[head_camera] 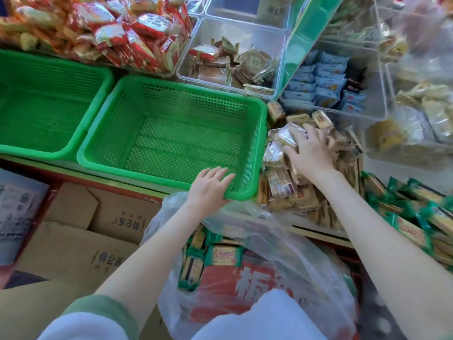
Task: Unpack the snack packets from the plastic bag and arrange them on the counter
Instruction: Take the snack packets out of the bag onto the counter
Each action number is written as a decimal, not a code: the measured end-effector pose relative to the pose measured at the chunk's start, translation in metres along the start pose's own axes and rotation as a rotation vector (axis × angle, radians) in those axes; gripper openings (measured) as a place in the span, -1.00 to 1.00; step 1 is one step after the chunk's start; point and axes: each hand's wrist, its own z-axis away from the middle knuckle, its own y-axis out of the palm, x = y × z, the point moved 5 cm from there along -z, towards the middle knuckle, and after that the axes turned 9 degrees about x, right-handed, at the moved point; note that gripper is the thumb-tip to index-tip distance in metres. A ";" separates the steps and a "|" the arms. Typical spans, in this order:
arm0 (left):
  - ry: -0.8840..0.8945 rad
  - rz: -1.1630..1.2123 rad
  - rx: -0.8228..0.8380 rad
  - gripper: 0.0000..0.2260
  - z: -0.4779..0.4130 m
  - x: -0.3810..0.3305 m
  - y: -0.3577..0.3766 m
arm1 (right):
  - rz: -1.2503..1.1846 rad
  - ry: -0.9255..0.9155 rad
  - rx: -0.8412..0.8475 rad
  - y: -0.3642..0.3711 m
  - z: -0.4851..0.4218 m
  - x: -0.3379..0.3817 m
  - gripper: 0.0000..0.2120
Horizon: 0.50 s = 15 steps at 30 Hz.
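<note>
A clear plastic bag (282,244) stands open below the counter edge, holding green-ended snack packets (221,256) over a red box. My left hand (209,186) holds the near rim of an empty green basket (171,133), fingers over the edge and thumb under it. My right hand (310,149) lies on a pile of brown-wrapped snack packets (282,187) on the counter right of the basket, its fingers curled over a clear-wrapped packet (285,136) on top.
A second green basket (44,99) sits to the left. Clear bins behind hold red packets (137,33), brown sweets (235,62) and blue packets (323,82). Green packets (411,217) lie at the right. Cardboard boxes (81,241) stand below the counter.
</note>
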 end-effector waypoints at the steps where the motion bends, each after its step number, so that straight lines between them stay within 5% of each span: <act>1: 0.019 0.025 -0.001 -0.39 0.000 0.001 0.000 | 0.035 0.000 0.035 0.007 -0.001 0.001 -0.52; 7: 0.202 0.149 -0.533 -0.45 0.039 -0.004 0.011 | -0.033 -0.257 -0.323 0.009 0.061 0.049 -0.53; 9: 0.216 0.100 -0.577 -0.46 0.064 -0.006 0.037 | -0.077 -0.405 -0.335 0.029 0.102 0.075 -0.54; 13: 0.005 -0.022 -0.398 -0.35 0.096 0.017 0.094 | -0.034 -0.703 -0.105 0.110 0.180 0.125 -0.59; 15: -0.096 -0.015 -0.295 -0.24 0.106 0.033 0.116 | 0.036 -0.700 0.144 0.160 0.200 0.137 -0.48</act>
